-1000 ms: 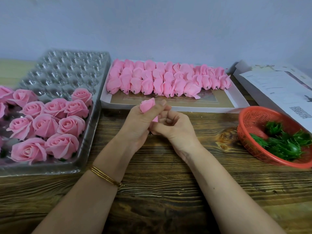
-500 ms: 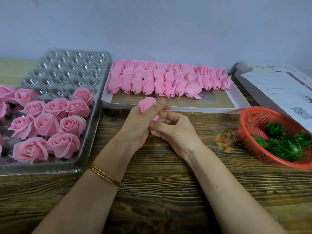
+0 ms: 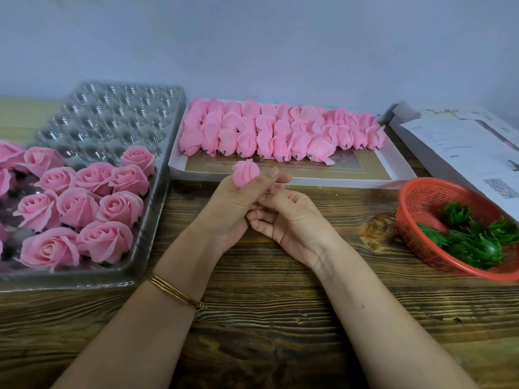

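My left hand (image 3: 237, 204) grips a closed pink rose bud (image 3: 246, 173) over the wooden table, the bud's top sticking out above my thumb and fingers. My right hand (image 3: 292, 220) sits right against the left one, its fingers curled under the bud's base; what they pinch there is hidden. A white box (image 3: 398, 169) behind my hands holds rows of closed pink buds (image 3: 280, 136). At the left, a clear plastic cell tray (image 3: 112, 122) carries several opened pink roses (image 3: 84, 203).
A red plastic basket (image 3: 421, 197) with green leafy sepals (image 3: 477, 237) stands at the right. Printed paper sheets (image 3: 463, 153) lie behind it. A grey wall runs behind the table. Bare wood table (image 3: 266, 318) stretches in front of my hands.
The bud in my left hand has turned a little and sits slightly more upright. Both hands stay in about the same spot.
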A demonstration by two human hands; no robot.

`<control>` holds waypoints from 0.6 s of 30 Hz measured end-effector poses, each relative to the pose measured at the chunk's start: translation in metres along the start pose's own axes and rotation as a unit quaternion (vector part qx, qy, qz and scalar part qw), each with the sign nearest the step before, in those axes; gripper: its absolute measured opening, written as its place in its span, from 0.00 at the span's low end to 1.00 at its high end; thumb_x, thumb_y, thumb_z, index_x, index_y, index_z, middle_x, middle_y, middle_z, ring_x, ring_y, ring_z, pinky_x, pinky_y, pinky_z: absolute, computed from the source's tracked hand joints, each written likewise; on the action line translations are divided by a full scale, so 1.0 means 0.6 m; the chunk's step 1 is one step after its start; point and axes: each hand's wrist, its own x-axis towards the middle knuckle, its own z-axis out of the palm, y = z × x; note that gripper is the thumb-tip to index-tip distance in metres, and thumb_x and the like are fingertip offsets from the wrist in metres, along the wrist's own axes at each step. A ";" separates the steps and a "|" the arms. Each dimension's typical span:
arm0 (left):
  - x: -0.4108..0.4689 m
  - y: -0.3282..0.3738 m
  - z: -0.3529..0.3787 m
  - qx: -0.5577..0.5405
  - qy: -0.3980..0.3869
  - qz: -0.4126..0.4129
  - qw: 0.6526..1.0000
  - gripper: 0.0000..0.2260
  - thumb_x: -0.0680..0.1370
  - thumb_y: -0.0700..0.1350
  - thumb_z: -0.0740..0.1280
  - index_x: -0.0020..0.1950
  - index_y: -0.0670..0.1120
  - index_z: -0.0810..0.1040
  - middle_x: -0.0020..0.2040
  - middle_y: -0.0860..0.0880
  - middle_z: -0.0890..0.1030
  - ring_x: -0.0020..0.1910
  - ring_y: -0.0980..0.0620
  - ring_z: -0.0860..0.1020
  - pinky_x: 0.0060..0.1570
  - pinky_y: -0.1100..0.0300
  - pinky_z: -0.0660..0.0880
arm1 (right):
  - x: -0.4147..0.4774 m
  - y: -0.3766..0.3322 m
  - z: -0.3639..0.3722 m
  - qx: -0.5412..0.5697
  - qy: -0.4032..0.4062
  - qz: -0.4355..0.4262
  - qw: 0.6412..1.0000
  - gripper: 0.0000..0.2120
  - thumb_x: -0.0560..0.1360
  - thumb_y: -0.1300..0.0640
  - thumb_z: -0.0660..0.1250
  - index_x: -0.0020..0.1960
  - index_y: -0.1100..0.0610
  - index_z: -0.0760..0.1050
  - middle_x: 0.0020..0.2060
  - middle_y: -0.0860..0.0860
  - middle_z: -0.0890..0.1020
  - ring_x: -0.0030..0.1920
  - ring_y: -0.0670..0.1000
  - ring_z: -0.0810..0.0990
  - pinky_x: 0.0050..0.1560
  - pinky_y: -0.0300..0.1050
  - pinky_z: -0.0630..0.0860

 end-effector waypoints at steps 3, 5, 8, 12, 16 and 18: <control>0.003 -0.002 -0.001 -0.007 0.018 0.005 1.000 0.12 0.71 0.52 0.70 0.28 0.51 0.80 0.49 0.49 0.86 0.54 0.52 0.83 0.58 0.55 0.79 | 0.001 0.000 -0.003 -0.002 0.009 -0.004 1.000 0.03 0.65 0.61 0.73 0.38 0.59 0.82 0.33 0.54 0.82 0.34 0.47 0.81 0.39 0.37 0.81; 0.004 -0.004 0.000 -0.011 0.022 0.005 1.000 0.12 0.71 0.52 0.70 0.28 0.51 0.79 0.49 0.49 0.86 0.53 0.52 0.83 0.58 0.54 0.79 | 0.001 0.000 -0.006 -0.003 0.013 -0.008 1.000 0.04 0.64 0.62 0.74 0.39 0.60 0.82 0.33 0.54 0.81 0.35 0.46 0.82 0.39 0.37 0.81; 0.005 -0.004 0.000 -0.017 0.020 0.003 1.000 0.12 0.71 0.53 0.70 0.28 0.51 0.78 0.49 0.49 0.86 0.53 0.51 0.83 0.58 0.53 0.79 | 0.001 0.001 -0.006 -0.001 0.017 -0.014 1.000 0.05 0.63 0.61 0.74 0.39 0.61 0.82 0.31 0.53 0.82 0.33 0.46 0.82 0.38 0.36 0.80; 0.001 -0.001 0.000 -0.013 0.004 -0.001 1.000 0.13 0.72 0.53 0.69 0.29 0.51 0.81 0.50 0.50 0.86 0.53 0.51 0.82 0.57 0.52 0.79 | 0.002 0.002 -0.007 -0.004 0.020 -0.022 1.000 0.05 0.64 0.61 0.74 0.39 0.60 0.82 0.30 0.52 0.81 0.32 0.45 0.81 0.36 0.35 0.80; -0.001 0.002 -0.001 -0.001 -0.004 0.000 1.000 0.11 0.72 0.51 0.69 0.30 0.51 0.82 0.49 0.50 0.86 0.54 0.49 0.81 0.64 0.42 0.73 | 0.002 0.002 -0.004 -0.006 0.017 -0.029 0.999 0.03 0.65 0.62 0.73 0.39 0.61 0.82 0.29 0.51 0.81 0.30 0.44 0.79 0.34 0.34 0.78; -0.001 0.002 -0.001 -0.001 -0.007 0.001 1.000 0.11 0.72 0.51 0.69 0.30 0.51 0.82 0.49 0.50 0.86 0.54 0.48 0.80 0.62 0.41 0.72 | 0.002 0.003 -0.003 -0.009 0.020 -0.035 0.999 0.03 0.65 0.62 0.73 0.38 0.61 0.81 0.29 0.51 0.81 0.29 0.44 0.78 0.33 0.33 0.78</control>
